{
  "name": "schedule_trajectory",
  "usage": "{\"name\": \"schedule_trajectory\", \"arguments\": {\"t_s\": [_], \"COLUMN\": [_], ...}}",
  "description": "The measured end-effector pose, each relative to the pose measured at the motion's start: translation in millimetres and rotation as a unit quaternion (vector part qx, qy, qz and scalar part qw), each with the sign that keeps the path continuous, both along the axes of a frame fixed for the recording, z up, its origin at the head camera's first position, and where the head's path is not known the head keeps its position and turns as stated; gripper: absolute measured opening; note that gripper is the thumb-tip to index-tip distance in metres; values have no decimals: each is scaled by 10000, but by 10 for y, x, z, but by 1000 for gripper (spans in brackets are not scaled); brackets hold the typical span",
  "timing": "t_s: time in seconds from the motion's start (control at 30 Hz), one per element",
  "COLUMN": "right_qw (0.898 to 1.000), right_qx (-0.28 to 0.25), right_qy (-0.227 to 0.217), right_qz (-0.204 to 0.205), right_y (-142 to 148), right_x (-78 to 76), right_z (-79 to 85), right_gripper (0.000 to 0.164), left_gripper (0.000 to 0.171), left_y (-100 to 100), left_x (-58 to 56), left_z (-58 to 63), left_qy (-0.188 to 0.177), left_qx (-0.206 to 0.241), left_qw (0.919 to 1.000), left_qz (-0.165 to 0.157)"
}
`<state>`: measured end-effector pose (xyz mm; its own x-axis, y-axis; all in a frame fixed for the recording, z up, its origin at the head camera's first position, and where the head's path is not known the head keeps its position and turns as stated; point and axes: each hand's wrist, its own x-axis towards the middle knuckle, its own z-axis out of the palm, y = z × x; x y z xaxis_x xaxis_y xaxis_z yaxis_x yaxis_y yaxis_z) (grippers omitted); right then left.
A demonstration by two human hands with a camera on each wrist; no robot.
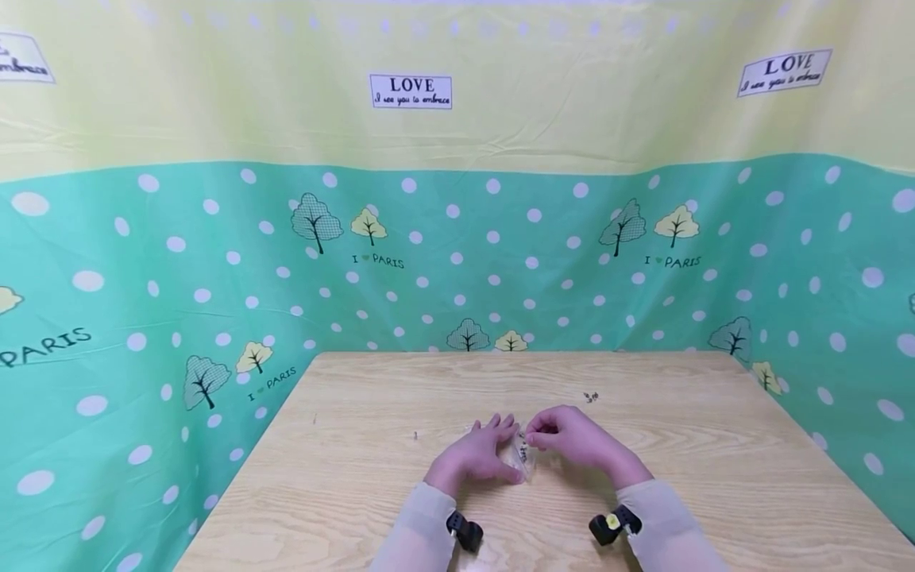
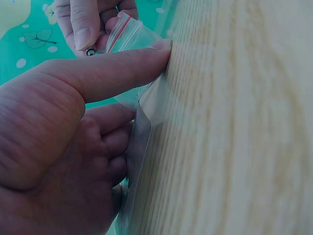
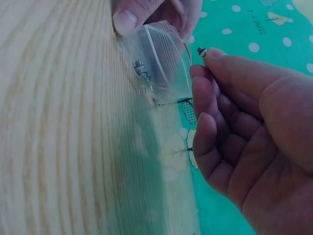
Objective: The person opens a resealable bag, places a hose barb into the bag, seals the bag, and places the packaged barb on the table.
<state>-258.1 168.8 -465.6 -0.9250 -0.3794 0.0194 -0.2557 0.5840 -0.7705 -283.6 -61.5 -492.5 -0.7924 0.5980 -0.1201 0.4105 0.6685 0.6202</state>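
Note:
On the table, a clear zip-lock bag [image 1: 527, 467] with a red line at its mouth lies between the hands. My left hand [image 1: 475, 457] holds it, its thumb at the near edge and its fingers at the far side. The bag's mouth bulges apart, facing the right hand. Several small metal screws [image 3: 142, 72] lie inside. At the mouth, my right hand [image 1: 581, 438] pinches one small dark-and-silver screw [image 3: 201, 51] between thumb and index finger; its other fingers curl in. The screw also shows in the left wrist view, beyond the left thumb [image 2: 122, 68].
A few small dark pieces [image 1: 590, 396] lie on the wooden table [image 1: 357, 492] beyond the right hand. One tiny piece [image 1: 415, 435] lies left of the left hand. A green and yellow printed curtain [image 1: 493, 262] stands around the table's back and sides.

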Motion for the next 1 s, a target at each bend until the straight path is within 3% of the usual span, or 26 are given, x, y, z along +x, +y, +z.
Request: {"name": "schedule_trajectory", "arguments": {"t_s": [1.0], "right_qw": [9999], "right_qx": [-57], "right_qy": [-111], "right_qz": [-47], "right_y": [6], "right_x": [-13], "right_z": [-17], "right_gripper": [16], "left_gripper": [91], "left_y": [-4], "left_x": [-2], "left_z": [7], "left_qy": [2], "left_qx": [63], "left_qw": [10000], "left_qz": [-62]}}
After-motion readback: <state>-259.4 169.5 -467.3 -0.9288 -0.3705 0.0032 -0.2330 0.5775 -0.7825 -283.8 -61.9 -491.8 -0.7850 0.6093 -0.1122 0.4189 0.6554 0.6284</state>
